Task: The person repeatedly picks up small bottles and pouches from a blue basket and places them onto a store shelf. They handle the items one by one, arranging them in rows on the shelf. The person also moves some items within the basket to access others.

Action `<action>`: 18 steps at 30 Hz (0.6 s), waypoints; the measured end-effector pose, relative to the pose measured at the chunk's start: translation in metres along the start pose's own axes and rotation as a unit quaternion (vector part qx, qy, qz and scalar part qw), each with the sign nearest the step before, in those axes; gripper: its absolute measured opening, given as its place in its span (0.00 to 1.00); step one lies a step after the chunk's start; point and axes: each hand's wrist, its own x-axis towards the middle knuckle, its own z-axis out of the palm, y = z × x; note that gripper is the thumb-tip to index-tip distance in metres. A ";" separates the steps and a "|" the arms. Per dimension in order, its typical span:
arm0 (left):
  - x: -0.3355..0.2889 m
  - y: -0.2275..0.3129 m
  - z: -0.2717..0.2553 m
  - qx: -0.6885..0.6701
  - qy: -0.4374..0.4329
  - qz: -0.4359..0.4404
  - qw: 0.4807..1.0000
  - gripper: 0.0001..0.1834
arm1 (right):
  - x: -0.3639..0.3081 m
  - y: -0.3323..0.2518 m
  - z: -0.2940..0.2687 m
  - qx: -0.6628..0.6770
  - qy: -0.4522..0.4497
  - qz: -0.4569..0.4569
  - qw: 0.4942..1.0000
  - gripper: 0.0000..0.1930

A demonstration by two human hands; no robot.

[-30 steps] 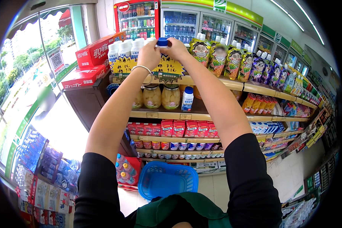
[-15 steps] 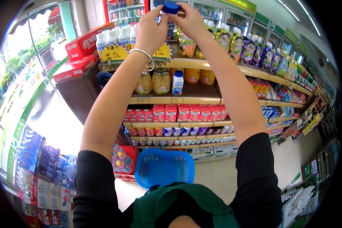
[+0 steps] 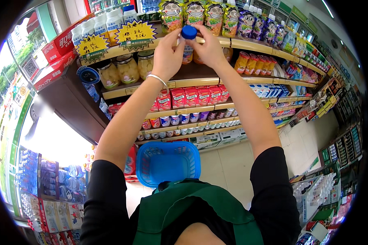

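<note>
Between my two hands, in front of the shelf with the glass jars, is a bottle with a blue cap (image 3: 189, 32). Its pale body shows only in part below the cap. My left hand (image 3: 167, 57), a silver bangle on its wrist, closes on it from the left. From the other side my right hand (image 3: 210, 49) grips it, fingertips close to the cap. Jars of pale fruit (image 3: 126, 68) stand left of my left hand. Behind and above the hands is a row of green and yellow drink pouches (image 3: 193, 14).
White bottles (image 3: 100, 25) and yellow starburst price signs (image 3: 135, 34) line the top shelf at left. Red cartons (image 3: 192, 96) and small cups fill lower shelves. A blue basket (image 3: 140, 163) sits on the floor before me. Stacked red boxes (image 3: 55, 73) flank the shelf.
Both hands have come down from the top shelf to the front of the jar shelf, still around a blue cap. The view has shifted, and the small bottle beside the jars no longer shows.
</note>
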 end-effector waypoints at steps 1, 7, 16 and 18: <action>-0.009 -0.001 0.004 -0.007 -0.009 -0.017 1.000 0.18 | -0.010 0.003 0.000 0.007 -0.004 0.021 1.000 0.23; -0.047 -0.039 0.030 -0.031 -0.041 -0.057 0.997 0.22 | -0.062 0.038 0.017 0.040 -0.019 0.121 0.992 0.24; -0.061 -0.097 0.048 -0.001 -0.054 -0.099 0.994 0.22 | -0.085 0.086 0.053 0.011 -0.038 0.137 0.990 0.24; -0.059 -0.105 0.051 0.001 -0.047 -0.111 0.993 0.22 | -0.081 0.094 0.060 0.009 -0.059 0.160 0.985 0.24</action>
